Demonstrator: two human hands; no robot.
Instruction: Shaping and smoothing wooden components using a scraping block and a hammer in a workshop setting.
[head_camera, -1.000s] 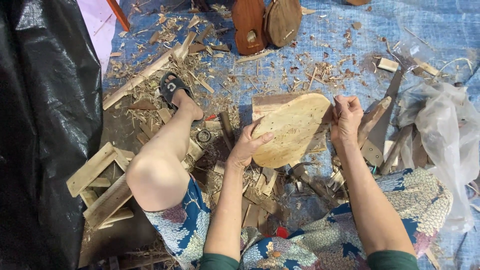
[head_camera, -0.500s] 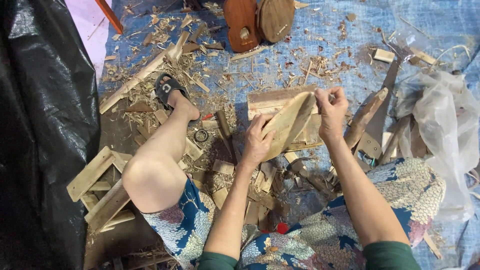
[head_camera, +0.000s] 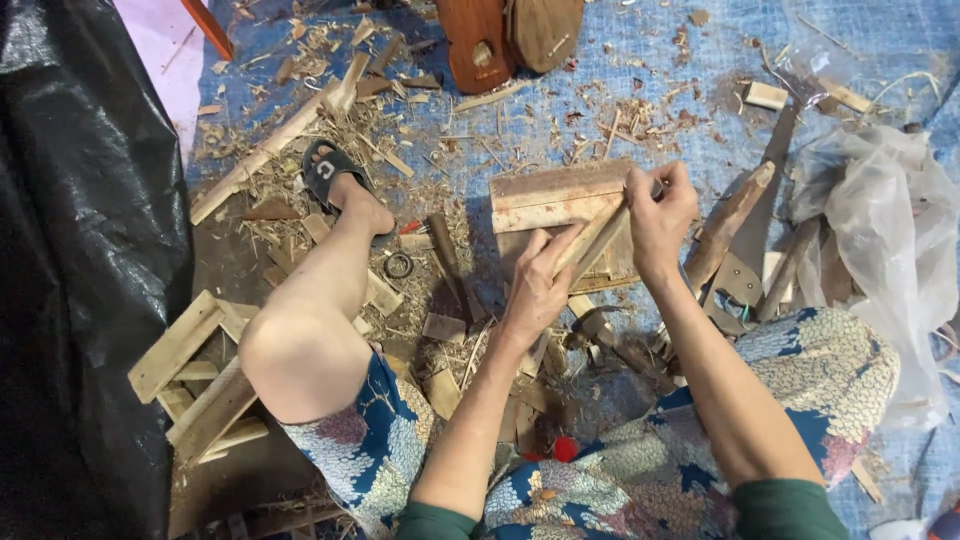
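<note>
Blue tarp covers the ground under me, strewn with wood shavings and offcuts, and everything else I place by the wooden block lying flat in front of me. Far to its left hangs a sheet of black plastic, and beside that, near my bent knee, sits a small frame of pale slats. My bare left leg stretches toward the block's left side, the foot in a black sandal, with a long wooden stick lying just past the toes. My left hand sits at the block's near edge, fingers wrapped around the lower end of a thin wooden board, which is turned edge-on to me and leans over the block's top. My right hand pinches the board's upper end at the block's right corner, fingers curled tight. Beyond the block, at the far edge of the tarp, lie two dark carved wooden pieces. To the block's right rest a rough tapered wooden stake and, farther right, a heap of crumpled clear plastic. A small pale wood offcut lies up beyond the stake.
</note>
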